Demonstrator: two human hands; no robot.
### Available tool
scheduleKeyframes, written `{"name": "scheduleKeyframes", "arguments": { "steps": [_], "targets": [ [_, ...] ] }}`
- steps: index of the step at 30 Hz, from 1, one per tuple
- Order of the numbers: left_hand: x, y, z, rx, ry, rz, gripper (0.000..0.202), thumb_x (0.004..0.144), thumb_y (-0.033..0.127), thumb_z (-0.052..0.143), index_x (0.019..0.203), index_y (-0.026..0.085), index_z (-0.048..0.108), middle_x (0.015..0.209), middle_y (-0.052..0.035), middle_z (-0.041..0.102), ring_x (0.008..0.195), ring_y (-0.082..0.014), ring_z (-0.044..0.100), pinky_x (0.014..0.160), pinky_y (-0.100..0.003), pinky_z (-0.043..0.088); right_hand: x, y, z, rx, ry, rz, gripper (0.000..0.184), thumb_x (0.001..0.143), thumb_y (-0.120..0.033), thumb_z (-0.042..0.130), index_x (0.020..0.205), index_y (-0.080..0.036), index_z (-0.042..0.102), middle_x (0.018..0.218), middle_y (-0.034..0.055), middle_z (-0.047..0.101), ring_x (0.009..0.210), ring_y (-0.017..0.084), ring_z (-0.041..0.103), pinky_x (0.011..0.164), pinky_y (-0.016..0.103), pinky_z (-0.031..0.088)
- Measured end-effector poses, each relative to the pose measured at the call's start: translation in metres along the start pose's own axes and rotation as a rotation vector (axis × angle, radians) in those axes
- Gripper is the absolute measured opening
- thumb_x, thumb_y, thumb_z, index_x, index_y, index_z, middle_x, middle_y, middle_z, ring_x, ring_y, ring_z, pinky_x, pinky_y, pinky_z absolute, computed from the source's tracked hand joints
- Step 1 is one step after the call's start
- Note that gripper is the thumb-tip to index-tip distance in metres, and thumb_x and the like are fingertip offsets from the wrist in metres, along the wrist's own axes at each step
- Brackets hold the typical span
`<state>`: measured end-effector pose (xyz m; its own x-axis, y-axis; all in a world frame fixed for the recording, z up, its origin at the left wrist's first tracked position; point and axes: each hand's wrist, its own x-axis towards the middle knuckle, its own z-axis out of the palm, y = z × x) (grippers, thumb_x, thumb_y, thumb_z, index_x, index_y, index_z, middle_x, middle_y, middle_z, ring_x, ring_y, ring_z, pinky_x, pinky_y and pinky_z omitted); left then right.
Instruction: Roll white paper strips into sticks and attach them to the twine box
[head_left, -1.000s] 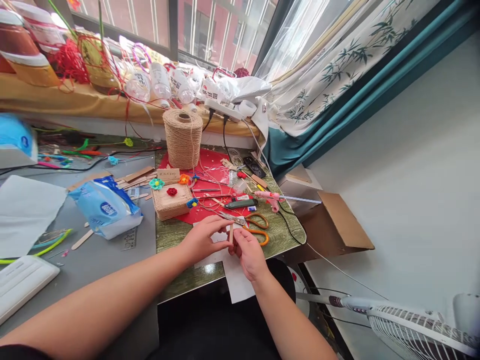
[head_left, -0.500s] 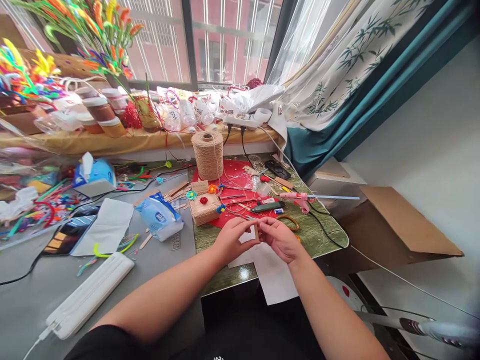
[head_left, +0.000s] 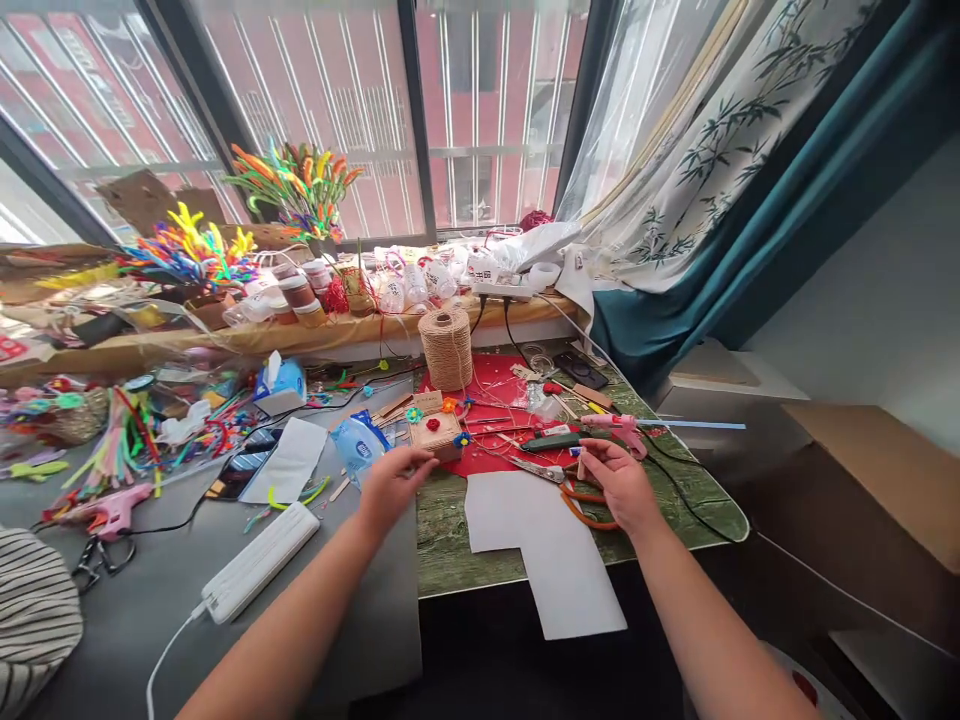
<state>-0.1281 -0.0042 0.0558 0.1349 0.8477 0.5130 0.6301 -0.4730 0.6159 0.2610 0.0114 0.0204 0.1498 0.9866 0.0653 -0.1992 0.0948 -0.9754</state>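
Observation:
My right hand (head_left: 624, 488) pinches a small flat piece of wood (head_left: 580, 467) over the right part of the table, above the orange-handled scissors (head_left: 589, 508). My left hand (head_left: 390, 490) is at the front left corner of a twine-wrapped box (head_left: 436, 440), thumb and forefinger tips together. Whether they touch the box or hold something small, I cannot tell. Colourful little flowers sit on the box, with a red one in the middle. White paper (head_left: 517, 515) lies between my hands, partly over the table's front edge.
Behind the box stands a big twine spool (head_left: 445, 350) on a red mat (head_left: 491, 375). A pink glue gun (head_left: 619, 430) and a dark green-handled tool (head_left: 551, 442) lie right of it. At left are a blue wipes pack (head_left: 360, 445) and a white power strip (head_left: 261, 562).
My hands, together before around the small wood piece, have come apart. The left has moved left to the box, while the right keeps the piece. The view has swung left and up.

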Motion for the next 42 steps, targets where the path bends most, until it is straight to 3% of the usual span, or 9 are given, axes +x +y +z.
{"name": "scheduleKeyframes", "arguments": {
  "steps": [2,7,12,17,21,24,29,33,42],
  "targets": [
    [-0.008,-0.009,-0.008,0.041,0.055,-0.069,0.027,0.097,0.042,0.060,0.087,0.020,0.072,0.070,-0.0001,0.067,0.062,-0.0130,0.057,0.060,-0.025,0.047,0.002,0.008,-0.008,-0.002,0.057,-0.069,0.040,0.073,-0.044,0.085,0.102,-0.019,0.073,0.074,0.0040,0.068,0.065,0.018,0.062,0.065,0.036,0.056],
    [-0.023,-0.014,0.005,0.168,0.157,-0.078,0.026,0.097,0.040,0.057,0.091,0.019,0.071,0.076,-0.0020,0.066,0.068,-0.0145,0.058,0.068,-0.027,0.051,0.003,0.024,-0.019,0.087,0.177,-0.179,0.033,0.075,-0.041,0.084,0.096,-0.020,0.071,0.081,0.0048,0.071,0.069,0.018,0.065,0.069,0.036,0.056],
    [-0.028,-0.014,0.023,0.273,0.209,-0.047,0.026,0.094,0.035,0.061,0.114,0.020,0.065,0.117,-0.0112,0.067,0.112,-0.0245,0.063,0.101,-0.041,0.052,0.002,0.022,-0.022,0.069,0.068,-0.114,0.034,0.073,-0.044,0.086,0.094,-0.020,0.072,0.080,0.0045,0.071,0.070,0.019,0.067,0.071,0.037,0.058],
    [-0.025,-0.011,0.030,0.354,0.094,-0.019,0.045,0.094,0.029,0.059,0.138,0.021,0.052,0.142,-0.0139,0.057,0.136,-0.0291,0.051,0.117,-0.050,0.041,-0.004,0.008,-0.012,-0.022,-0.063,-0.062,0.041,0.074,-0.046,0.086,0.103,-0.022,0.072,0.087,0.0054,0.073,0.075,0.020,0.068,0.073,0.037,0.057],
    [-0.025,-0.015,0.030,0.367,0.012,0.033,0.056,0.093,0.030,0.061,0.147,0.020,0.046,0.151,-0.0143,0.051,0.142,-0.0308,0.045,0.121,-0.053,0.036,-0.006,-0.005,0.038,-0.204,-0.341,-0.154,0.032,0.085,-0.043,0.077,0.109,-0.022,0.073,0.093,0.0070,0.075,0.085,0.023,0.069,0.080,0.038,0.054],
    [-0.027,-0.020,0.030,0.362,0.021,0.061,0.061,0.092,0.034,0.065,0.148,0.020,0.045,0.150,-0.0145,0.051,0.142,-0.0314,0.045,0.120,-0.053,0.036,0.000,-0.010,0.103,-0.440,-0.629,-0.463,0.016,0.091,-0.038,0.070,0.098,-0.026,0.077,0.094,0.0062,0.077,0.088,0.024,0.067,0.086,0.042,0.050],
    [-0.029,-0.033,0.032,0.377,0.063,0.086,0.058,0.088,0.035,0.071,0.141,0.025,0.050,0.147,-0.0114,0.054,0.138,-0.0308,0.048,0.117,-0.052,0.041,0.018,-0.004,0.192,-0.813,-0.789,-0.882,0.006,0.088,-0.025,0.074,0.084,-0.025,0.078,0.101,0.0054,0.075,0.108,0.027,0.059,0.099,0.045,0.034],
    [-0.024,-0.040,0.032,0.355,0.076,0.090,0.052,0.087,0.035,0.073,0.135,0.025,0.053,0.143,-0.0105,0.057,0.134,-0.0298,0.052,0.116,-0.051,0.042,0.029,0.010,0.211,-0.982,-0.739,-0.908,0.008,0.090,-0.023,0.070,0.088,-0.023,0.077,0.106,0.0063,0.072,0.107,0.026,0.056,0.096,0.043,0.031],
    [-0.014,-0.047,0.038,0.269,0.143,0.013,0.035,0.084,0.034,0.076,0.112,0.024,0.058,0.134,-0.0098,0.062,0.129,-0.0309,0.052,0.113,-0.051,0.041,0.038,0.027,0.210,-0.980,-0.683,-0.852,0.002,0.088,-0.024,0.073,0.089,-0.023,0.075,0.106,0.0059,0.074,0.104,0.026,0.057,0.095,0.041,0.033]
  ]
}}
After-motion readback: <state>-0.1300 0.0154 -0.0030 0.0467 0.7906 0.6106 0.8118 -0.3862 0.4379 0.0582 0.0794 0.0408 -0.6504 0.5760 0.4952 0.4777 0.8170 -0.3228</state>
